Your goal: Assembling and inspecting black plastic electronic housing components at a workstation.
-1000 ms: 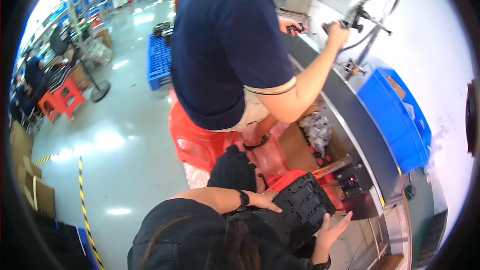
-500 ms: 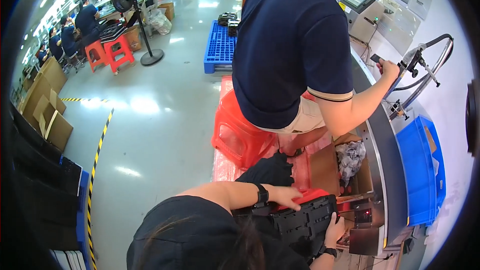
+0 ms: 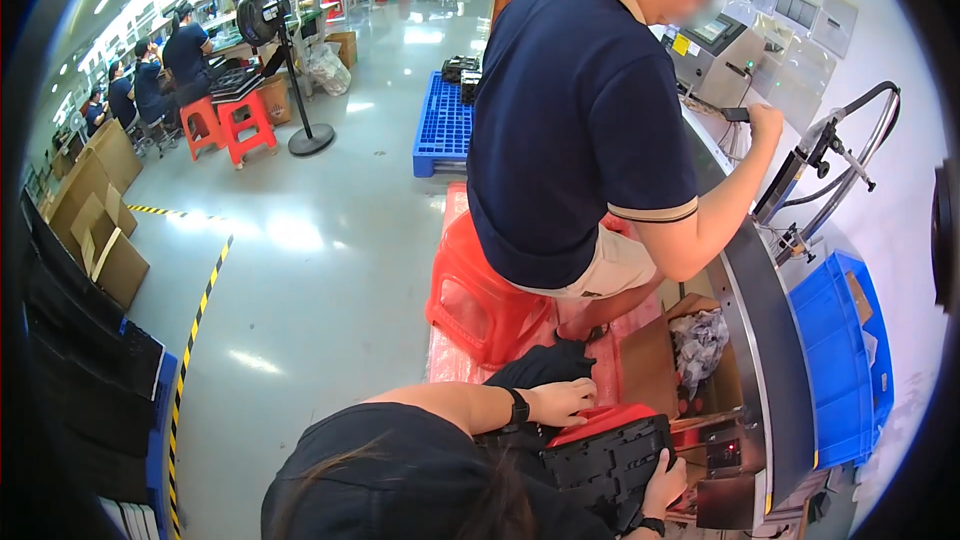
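A black molded plastic tray (image 3: 605, 465) with rows of recesses lies tilted in front of me, partly over a red plastic surface (image 3: 625, 414). My right hand (image 3: 664, 485) grips the tray's right edge. Beyond the tray's upper left corner is my left hand (image 3: 562, 402), off the tray, fingers loosely bent and apart with nothing seen in them. Dark cloth (image 3: 545, 365) lies just past that hand. My shoulder and loose hair cover the tray's lower left part.
Close ahead a co-worker (image 3: 585, 130) sits on a red stool (image 3: 470, 290), holding a small dark object over the conveyor (image 3: 765, 340). A blue bin (image 3: 840, 360) stands at the right. An open carton (image 3: 645, 365) sits below the conveyor; a blue pallet (image 3: 440, 130) lies farther off.
My left hand has come off the tray's upper edge and moved up and left. The right hand keeps its hold. The co-worker's hand with the small object has shifted left.
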A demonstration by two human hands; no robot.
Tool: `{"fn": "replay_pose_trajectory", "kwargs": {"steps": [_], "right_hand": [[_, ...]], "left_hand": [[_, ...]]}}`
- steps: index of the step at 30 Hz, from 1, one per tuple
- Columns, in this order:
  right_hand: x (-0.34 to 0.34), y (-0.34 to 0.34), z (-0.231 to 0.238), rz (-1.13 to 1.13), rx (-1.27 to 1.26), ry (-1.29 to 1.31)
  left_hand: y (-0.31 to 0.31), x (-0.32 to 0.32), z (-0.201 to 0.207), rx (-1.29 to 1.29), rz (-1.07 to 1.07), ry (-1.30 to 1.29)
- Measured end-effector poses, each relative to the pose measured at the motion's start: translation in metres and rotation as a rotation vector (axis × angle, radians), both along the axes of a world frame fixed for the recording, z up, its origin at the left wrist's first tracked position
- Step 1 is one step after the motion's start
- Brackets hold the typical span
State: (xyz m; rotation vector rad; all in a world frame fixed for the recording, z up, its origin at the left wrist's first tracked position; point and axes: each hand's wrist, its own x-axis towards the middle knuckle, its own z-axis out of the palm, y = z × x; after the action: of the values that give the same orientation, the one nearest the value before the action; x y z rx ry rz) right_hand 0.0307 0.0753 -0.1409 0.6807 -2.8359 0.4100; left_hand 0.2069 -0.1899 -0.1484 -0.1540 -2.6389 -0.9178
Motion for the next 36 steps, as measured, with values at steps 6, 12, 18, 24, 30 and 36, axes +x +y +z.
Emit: {"fn": "replay_pose_trajectory", "kwargs": {"steps": [6,12,18,24,30,36], "right_hand": [[0.004,-0.001,0.009,-0.006,-0.015,-0.011],[0.001,0.0,0.004,0.007,-0.025,0.006],[-0.003,0.001,-0.004,-0.012,0.0,0.0],[-0.003,0.001,-0.002,-0.032,0.02,0.023],[-0.006,0.004,-0.003,-0.014,0.022,-0.046],[-0.01,0.008,-0.009,0.019,-0.054,0.012]], "left_hand": [[-0.014,0.007,0.015,-0.139,0.459,0.019],[-0.009,0.014,0.019,-0.149,0.694,-0.561],[-0.014,0.01,0.023,-0.129,0.664,-0.504],[-0.01,0.005,0.02,-0.219,0.674,-0.499],[-0.008,0.01,0.02,-0.231,0.693,-0.512],[-0.012,0.018,0.021,-0.101,0.698,-0.398]]}}
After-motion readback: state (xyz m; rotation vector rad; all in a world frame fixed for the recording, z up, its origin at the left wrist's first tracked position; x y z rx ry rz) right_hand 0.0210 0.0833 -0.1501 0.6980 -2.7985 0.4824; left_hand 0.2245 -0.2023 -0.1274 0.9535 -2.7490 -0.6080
